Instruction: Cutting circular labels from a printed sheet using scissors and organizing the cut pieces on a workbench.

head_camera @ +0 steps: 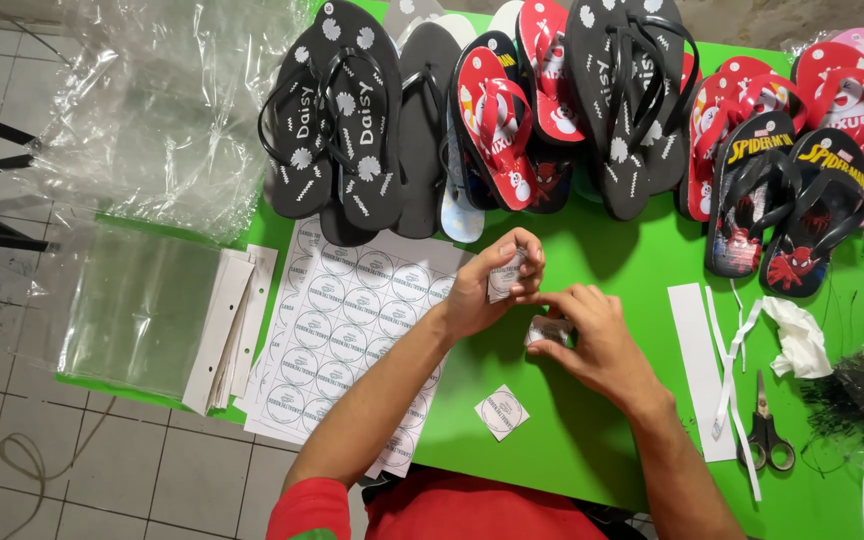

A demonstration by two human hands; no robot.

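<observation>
Left hand [487, 285] pinches one round label square [505, 275] upright, just above-left of right hand [592, 345], whose fingers close on a second label [544, 331] against the green table [602, 440].

Bright, even light; sharp, soft shadows

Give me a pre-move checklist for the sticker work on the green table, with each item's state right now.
1. Left hand pinches a round label sticker: ok.
2. Right hand holds a second sticker piece: ok.
3. Sticker fully peeled from its backing: cannot tell.
4. Sticker sheet lies within reach beside the left forearm: ok.
5. Cut square sticker lies loose on the table: ok.
6. Scissors lie closed, away from both hands: ok.
</observation>
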